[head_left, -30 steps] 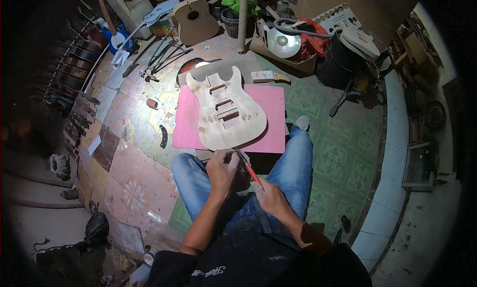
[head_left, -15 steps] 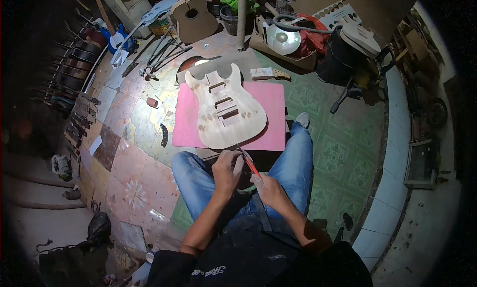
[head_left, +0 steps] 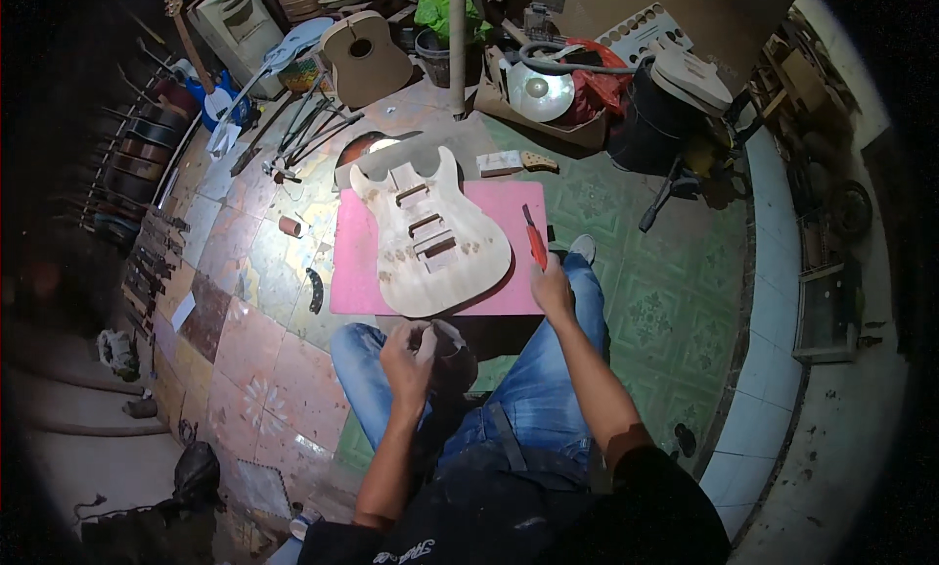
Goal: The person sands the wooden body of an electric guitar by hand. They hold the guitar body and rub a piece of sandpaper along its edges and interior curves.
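An unfinished pale wooden electric guitar body with cut-out cavities lies on a pink board in front of me. Below its bottom edge, my left hand is closed on a dark brownish sheet, perhaps sandpaper, hanging between my knees. My right hand grips a red-handled cutter with its blade pointing up, over the right edge of the pink board, clear of the guitar body.
A guitar headstock piece and a pale block lie behind the board. A curved black piece and small cylinder are on the left floor. Guitars, a pole, a cardboard box and black bucket stand farther back.
My right hand has moved up and right with the cutter, away from the sheet and my left hand, which has shifted slightly down-left. The whole view has also shifted a little.
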`<action>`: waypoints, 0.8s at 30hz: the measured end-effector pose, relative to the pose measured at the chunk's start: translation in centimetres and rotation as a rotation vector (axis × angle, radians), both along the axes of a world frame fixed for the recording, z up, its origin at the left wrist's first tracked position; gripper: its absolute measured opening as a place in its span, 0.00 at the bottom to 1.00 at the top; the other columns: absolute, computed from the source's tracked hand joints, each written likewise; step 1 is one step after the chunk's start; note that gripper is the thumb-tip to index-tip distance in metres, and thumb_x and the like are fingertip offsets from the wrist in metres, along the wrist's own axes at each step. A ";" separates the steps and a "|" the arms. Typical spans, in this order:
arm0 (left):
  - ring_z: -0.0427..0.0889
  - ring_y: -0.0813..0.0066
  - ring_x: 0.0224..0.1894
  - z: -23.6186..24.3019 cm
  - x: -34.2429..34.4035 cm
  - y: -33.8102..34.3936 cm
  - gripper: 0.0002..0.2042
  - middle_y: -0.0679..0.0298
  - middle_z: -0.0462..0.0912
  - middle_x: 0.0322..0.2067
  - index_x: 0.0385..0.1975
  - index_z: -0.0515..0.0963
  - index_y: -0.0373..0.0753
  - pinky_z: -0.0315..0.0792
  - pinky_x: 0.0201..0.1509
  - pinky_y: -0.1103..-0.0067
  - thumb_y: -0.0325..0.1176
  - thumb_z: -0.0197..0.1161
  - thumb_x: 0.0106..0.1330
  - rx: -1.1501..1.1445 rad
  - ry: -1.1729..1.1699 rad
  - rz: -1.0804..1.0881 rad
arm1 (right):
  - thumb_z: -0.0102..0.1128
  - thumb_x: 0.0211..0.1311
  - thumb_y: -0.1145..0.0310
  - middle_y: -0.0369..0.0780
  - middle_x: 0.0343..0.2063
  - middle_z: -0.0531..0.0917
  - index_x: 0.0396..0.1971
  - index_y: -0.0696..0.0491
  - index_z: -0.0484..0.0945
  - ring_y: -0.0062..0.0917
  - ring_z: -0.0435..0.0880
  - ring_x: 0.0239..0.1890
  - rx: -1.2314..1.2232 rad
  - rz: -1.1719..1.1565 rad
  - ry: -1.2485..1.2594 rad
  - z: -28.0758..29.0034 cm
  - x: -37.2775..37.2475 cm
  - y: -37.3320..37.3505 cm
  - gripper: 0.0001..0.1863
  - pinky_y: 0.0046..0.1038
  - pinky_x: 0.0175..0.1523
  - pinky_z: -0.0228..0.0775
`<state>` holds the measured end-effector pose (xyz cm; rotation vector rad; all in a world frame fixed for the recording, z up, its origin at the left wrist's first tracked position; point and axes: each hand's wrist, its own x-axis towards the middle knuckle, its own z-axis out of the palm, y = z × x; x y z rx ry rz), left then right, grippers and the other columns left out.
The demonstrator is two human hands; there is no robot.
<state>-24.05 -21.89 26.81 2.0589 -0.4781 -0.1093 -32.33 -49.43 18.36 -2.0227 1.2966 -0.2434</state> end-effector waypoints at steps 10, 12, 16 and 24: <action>0.82 0.71 0.33 0.7 0.9 1.5 0.03 0.58 0.84 0.30 0.33 0.83 0.30 0.77 0.41 0.76 0.22 0.67 0.63 -0.040 0.065 0.055 | 0.54 0.60 0.54 0.63 0.43 0.84 0.47 0.66 0.80 0.56 0.83 0.51 0.253 -0.506 -0.106 -13.9 0.5 -22.0 0.28 0.47 0.56 0.74; 0.82 0.72 0.34 0.6 1.4 0.5 0.02 0.58 0.83 0.31 0.33 0.82 0.29 0.76 0.41 0.78 0.20 0.67 0.63 -0.004 0.138 0.058 | 0.58 0.60 0.52 0.58 0.32 0.85 0.41 0.65 0.82 0.47 0.89 0.36 0.006 -0.243 0.113 -17.4 -2.9 -24.8 0.27 0.45 0.40 0.78; 0.81 0.75 0.35 -0.1 2.5 -0.1 0.01 0.60 0.82 0.33 0.33 0.82 0.29 0.75 0.40 0.80 0.20 0.66 0.64 0.039 0.167 0.076 | 0.62 0.57 0.52 0.62 0.40 0.85 0.42 0.65 0.83 0.49 0.88 0.45 0.348 -0.110 0.358 -22.7 -4.9 -24.8 0.28 0.45 0.48 0.77; 0.78 0.78 0.33 -0.9 4.1 -2.8 0.01 0.62 0.80 0.34 0.34 0.80 0.30 0.73 0.38 0.83 0.19 0.64 0.66 0.163 0.167 0.028 | 0.64 0.58 0.49 0.60 0.47 0.84 0.48 0.64 0.82 0.48 0.85 0.54 0.595 -0.297 0.201 -31.5 -9.1 -22.1 0.32 0.41 0.55 0.75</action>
